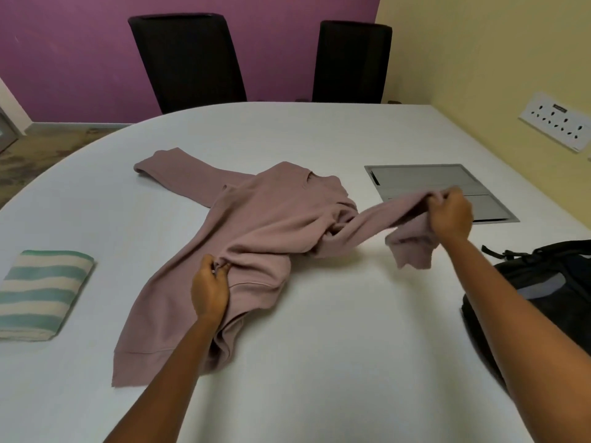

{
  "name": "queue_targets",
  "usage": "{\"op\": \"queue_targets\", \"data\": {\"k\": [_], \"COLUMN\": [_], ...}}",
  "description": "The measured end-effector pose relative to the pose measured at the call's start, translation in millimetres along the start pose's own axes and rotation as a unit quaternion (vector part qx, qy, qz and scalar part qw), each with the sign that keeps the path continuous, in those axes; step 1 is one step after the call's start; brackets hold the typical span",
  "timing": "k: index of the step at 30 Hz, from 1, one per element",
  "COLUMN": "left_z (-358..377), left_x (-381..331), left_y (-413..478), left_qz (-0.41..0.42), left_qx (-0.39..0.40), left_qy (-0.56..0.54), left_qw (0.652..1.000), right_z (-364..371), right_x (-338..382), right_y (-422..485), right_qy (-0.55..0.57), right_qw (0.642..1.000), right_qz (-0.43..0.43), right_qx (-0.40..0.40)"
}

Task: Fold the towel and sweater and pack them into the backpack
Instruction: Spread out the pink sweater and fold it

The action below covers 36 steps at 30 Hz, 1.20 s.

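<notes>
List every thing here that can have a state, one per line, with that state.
Dusty-pink knit sweater: unfolded, spread on the white table, one sleeve lifted.
Green-and-cream striped towel: folded, lying flat.
Black fabric backpack: lying at right, open or zipped unclear.
Grey metal hatch: closed.
Left hand: grips the sweater's body.
Right hand: grips the lifted sleeve.
</notes>
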<state>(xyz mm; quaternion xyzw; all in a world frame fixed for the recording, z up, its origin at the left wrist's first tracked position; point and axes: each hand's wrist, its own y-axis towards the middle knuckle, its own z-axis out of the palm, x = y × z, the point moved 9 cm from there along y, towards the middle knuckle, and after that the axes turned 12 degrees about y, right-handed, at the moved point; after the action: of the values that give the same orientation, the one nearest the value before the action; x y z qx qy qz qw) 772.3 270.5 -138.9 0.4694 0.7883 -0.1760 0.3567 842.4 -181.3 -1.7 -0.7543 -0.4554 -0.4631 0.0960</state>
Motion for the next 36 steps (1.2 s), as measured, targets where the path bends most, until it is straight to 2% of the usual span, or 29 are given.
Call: {"op": "queue_targets", "data": {"k": [2, 4, 6, 8, 10, 12, 15, 19, 22, 24, 25, 28, 30, 32, 34, 35, 36], "left_z": [0.9, 10.9, 27.4, 43.4, 58.5, 79.5, 112.7, 138.2, 154.7, 166.4, 170.6, 176.4, 169.4, 152.1, 126.9, 117.9, 112.3], "left_x": [15.8, 35.8, 54.4, 62.7, 56.2, 41.9, 20.4, -7.4, -23.3, -32.6, -37.2, -45.6, -49.5, -50.3, -42.7, -35.4, -27.3], "left_y": [3.8, 5.7, 5.7, 2.9, -3.7, -16.8, -49.1, -91.6, -122.1, -144.9, -157.1, -177.6, -168.6, -134.2, -96.6, -82.9, -73.3], "left_qz": [-0.043, -0.09, -0.114, -0.101, -0.049, 0.015, 0.083, 0.135, 0.152, 0.162, 0.166, 0.16, 0.177, 0.218, 0.26, 0.273, 0.274], "left_qx": [0.0, 0.032, 0.086, 0.137, 0.183, 0.249, 0.352, 0.411, 0.449, 0.488, 0.519, 0.595, 0.585, 0.477, 0.327, 0.27, 0.246], "left_qy": [-0.008, 0.004, 0.036, 0.072, 0.102, 0.113, 0.122, 0.13, 0.108, 0.074, 0.054, 0.003, 0.001, 0.038, 0.134, 0.186, 0.236], "left_qw": [0.999, 0.995, 0.989, 0.983, 0.977, 0.962, 0.924, 0.892, 0.874, 0.854, 0.837, 0.788, 0.792, 0.851, 0.899, 0.905, 0.899], "right_z": [-22.1, -34.4, -35.3, -22.9, 0.3, 23.5, 59.2, 103.6, 132.3, 153.7, 162.8, 173.3, 170.5, 163.7, 156.2, 151.7, 148.0], "right_x": [-10.8, -32.8, -52.0, -69.6, -81.0, -75.2, -64.3, -40.8, -26.0, -27.0, -30.8, -53.7, -73.2, -92.1, -105.5, -110.6, -114.6], "right_y": [16.4, 26.9, 32.2, 28.0, 10.5, -11.2, -54.9, -109.1, -144.6, -166.6, -176.9, -202.8, -213.3, -218.0, -217.5, -216.1, -214.1], "right_qy": [0.107, 0.205, 0.202, 0.162, 0.13, 0.07, 0.023, 0.008, -0.058, -0.138, -0.18, -0.252, -0.285, -0.311, -0.31, -0.304, -0.298], "right_qw": [0.989, 0.962, 0.96, 0.971, 0.975, 0.985, 0.981, 0.965, 0.946, 0.92, 0.902, 0.853, 0.826, 0.806, 0.81, 0.817, 0.824], "right_qz": [0.057, 0.108, 0.136, 0.163, 0.18, 0.125, 0.072, -0.026, -0.09, -0.114, -0.111, -0.028, 0.014, 0.025, 0.013, 0.007, 0.002], "right_qx": [-0.08, -0.141, -0.136, -0.072, 0.02, 0.099, 0.18, 0.261, 0.306, 0.349, 0.376, 0.455, 0.485, 0.503, 0.498, 0.49, 0.482]}}
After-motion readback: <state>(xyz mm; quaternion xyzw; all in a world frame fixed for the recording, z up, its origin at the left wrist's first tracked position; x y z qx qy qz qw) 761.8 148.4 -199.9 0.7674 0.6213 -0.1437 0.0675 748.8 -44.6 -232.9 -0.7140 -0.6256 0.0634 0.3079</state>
